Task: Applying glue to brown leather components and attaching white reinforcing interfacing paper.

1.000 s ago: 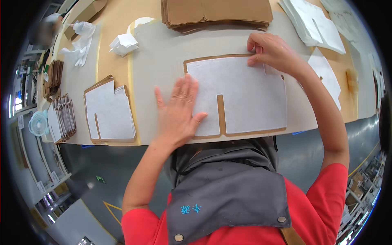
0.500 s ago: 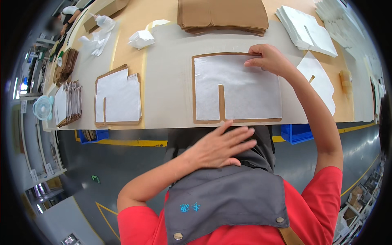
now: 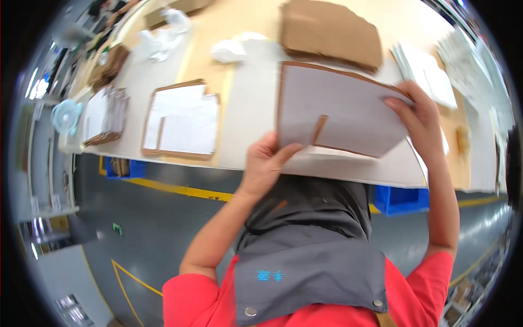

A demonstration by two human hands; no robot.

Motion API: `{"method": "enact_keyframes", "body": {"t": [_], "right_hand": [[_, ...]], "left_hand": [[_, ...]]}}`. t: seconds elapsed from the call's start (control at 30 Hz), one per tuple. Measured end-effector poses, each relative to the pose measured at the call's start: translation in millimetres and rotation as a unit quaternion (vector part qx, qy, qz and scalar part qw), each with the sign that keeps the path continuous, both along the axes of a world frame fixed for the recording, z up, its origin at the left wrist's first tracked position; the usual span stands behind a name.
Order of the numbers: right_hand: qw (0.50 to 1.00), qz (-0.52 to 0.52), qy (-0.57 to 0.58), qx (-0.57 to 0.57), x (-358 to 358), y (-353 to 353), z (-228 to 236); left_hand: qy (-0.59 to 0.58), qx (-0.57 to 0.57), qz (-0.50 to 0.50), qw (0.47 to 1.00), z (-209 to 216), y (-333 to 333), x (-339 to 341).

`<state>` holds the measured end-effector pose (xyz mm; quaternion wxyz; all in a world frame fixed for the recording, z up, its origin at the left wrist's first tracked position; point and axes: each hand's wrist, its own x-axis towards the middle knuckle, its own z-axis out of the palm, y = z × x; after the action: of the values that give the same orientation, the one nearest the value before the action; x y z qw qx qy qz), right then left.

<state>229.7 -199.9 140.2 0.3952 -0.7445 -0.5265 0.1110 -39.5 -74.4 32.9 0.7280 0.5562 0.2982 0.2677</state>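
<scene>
A slotted brown panel (image 3: 348, 103) faced with a white sheet is lifted and tilted over the table's front edge. Its brown border shows along the edges and in the narrow slot. My left hand (image 3: 265, 163) pinches its near left corner between thumb and fingers. At the far right corner, my right hand (image 3: 418, 111) grips it with the thumb on the white face; the fingers behind are partly hidden. Just beyond the panel lies a stack of plain brown sheets (image 3: 332, 32). A pile of similar white-faced panels (image 3: 184, 121) rests to the left.
An upright bundle of panels (image 3: 109, 115) stands at the table's left end. White slotted sheets (image 3: 427, 76) are piled at the right. White crumpled material (image 3: 229, 51) lies further back. Blue bins (image 3: 402, 199) sit below the front edge. A pale blue fan (image 3: 66, 116) is far left.
The panel has come up off the table and tilted, with my right hand on its far right corner. My left hand has moved from my lap to grip the near left corner. The view has shifted.
</scene>
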Motion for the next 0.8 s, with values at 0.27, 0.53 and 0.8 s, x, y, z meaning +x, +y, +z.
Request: {"method": "enact_keyframes", "body": {"t": [0.27,0.53,0.8], "right_hand": [[0.974,0.12,0.169,-0.091,-72.5,117.5,19.4],[0.972,0.22,0.066,-0.048,-168.6,303.9,-88.7],[0.981,0.072,-0.153,0.098,-45.2,222.7,-102.6]], "left_hand": [[0.107,0.046,0.121,0.986,38.8,68.0,-117.1],[0.218,0.041,0.258,0.94,10.7,191.6,-235.7],[0.224,0.291,0.382,0.848,34.5,137.9,-171.8]]}}
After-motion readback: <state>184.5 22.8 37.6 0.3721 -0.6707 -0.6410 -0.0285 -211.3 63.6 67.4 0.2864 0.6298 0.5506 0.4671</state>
